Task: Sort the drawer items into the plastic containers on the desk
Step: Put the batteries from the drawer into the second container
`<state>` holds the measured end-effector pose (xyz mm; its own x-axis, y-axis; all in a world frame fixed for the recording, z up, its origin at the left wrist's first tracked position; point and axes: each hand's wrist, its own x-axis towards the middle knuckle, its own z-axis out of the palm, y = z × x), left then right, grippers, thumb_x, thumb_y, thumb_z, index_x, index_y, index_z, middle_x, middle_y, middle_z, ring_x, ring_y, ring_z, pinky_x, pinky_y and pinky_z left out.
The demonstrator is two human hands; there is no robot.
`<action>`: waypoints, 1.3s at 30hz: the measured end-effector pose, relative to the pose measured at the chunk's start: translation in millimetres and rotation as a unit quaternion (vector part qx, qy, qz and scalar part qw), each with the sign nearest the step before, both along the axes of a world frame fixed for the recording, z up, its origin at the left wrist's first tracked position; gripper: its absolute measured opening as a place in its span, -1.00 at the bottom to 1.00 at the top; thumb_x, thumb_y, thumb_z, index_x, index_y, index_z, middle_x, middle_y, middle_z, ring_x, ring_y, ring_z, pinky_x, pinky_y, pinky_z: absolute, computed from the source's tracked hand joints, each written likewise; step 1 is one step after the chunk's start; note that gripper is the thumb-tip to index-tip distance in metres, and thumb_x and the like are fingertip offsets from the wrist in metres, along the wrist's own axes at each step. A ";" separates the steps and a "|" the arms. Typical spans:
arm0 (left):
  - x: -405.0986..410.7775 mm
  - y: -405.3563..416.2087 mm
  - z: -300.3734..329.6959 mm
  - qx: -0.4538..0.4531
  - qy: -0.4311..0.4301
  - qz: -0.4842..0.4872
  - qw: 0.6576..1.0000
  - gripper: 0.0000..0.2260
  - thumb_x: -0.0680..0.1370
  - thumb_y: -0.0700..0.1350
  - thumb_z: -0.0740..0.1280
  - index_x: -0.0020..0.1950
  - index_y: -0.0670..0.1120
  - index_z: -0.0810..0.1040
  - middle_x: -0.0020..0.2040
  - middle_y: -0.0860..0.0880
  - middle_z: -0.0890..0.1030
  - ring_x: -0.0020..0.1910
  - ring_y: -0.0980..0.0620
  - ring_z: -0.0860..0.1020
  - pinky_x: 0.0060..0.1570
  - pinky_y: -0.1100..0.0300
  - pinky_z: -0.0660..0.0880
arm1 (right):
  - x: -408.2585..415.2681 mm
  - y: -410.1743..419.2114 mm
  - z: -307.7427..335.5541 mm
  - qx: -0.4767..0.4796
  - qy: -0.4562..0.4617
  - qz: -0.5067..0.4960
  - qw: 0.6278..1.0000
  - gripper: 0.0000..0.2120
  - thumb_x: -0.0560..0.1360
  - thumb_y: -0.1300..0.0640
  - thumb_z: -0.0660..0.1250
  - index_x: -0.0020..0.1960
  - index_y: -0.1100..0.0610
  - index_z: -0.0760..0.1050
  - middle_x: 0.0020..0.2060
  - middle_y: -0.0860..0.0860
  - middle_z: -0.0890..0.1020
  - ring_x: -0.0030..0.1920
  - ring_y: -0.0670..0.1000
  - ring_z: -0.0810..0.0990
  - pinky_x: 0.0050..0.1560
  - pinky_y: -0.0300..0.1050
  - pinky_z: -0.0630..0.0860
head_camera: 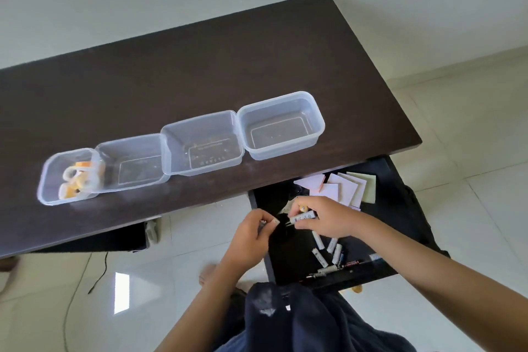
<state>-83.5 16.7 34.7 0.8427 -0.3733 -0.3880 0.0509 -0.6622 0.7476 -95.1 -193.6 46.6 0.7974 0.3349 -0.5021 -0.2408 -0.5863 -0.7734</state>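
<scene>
An open black drawer (294,254) sticks out under the dark desk (200,71). My right hand (328,220) hovers over it, shut on white batteries (303,218). My left hand (254,234), at the drawer's left edge, pinches one small battery (263,223). More white batteries (328,248) lie loose in the drawer, with pens (331,268) along its front and pink and green sticky notes (343,188) at its back. A row of clear plastic containers stands on the desk: the leftmost (48,180) holds tape rolls (77,180), the other three (134,163) (200,146) (281,126) are empty.
White tiled floor lies below and to the right of the desk. A black cable (85,274) trails on the floor at the left. My dark clothing (285,320) fills the bottom middle. A pale wall stands behind the desk.
</scene>
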 end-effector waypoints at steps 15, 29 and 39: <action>181.5 240.6 87.4 0.114 -0.172 0.110 0.972 -0.88 0.56 -0.10 0.29 -0.13 -0.12 0.51 -0.34 0.06 0.44 -0.33 0.08 0.41 -0.35 0.21 0.26 | 185.4 270.4 90.9 -0.059 -0.142 0.057 0.986 -0.88 0.48 0.16 0.34 0.00 0.01 0.54 -0.10 -0.03 0.59 -0.16 0.00 0.53 -0.26 -0.16 0.40; 217.9 260.1 47.4 0.124 -0.084 -0.057 0.987 -0.55 0.52 -0.23 0.28 0.39 -0.02 0.35 0.37 -0.03 0.44 0.32 -0.07 0.42 0.28 0.10 0.37 | 220.5 308.1 58.0 -0.172 -0.139 0.045 0.974 -0.66 0.42 0.39 0.27 0.05 0.04 0.56 0.13 0.02 0.56 0.04 0.09 0.55 -0.07 -0.06 0.48; 144.1 204.7 51.9 -0.066 -0.260 0.024 0.963 -0.83 0.49 -0.21 0.38 0.08 -0.11 0.56 -0.03 0.03 0.55 -0.07 0.14 0.51 -0.05 0.31 0.49 | 139.8 221.2 82.3 -0.025 -0.171 -0.081 0.982 -0.87 0.46 0.19 0.41 0.00 0.04 0.61 -0.11 -0.14 0.66 -0.08 -0.19 0.62 0.02 -0.30 0.53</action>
<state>60.7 221.4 86.6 0.9281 -0.3457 0.1386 -0.3241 -0.5662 0.7579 44.7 27.6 128.9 0.9627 0.1718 -0.2090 -0.0654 -0.6019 -0.7959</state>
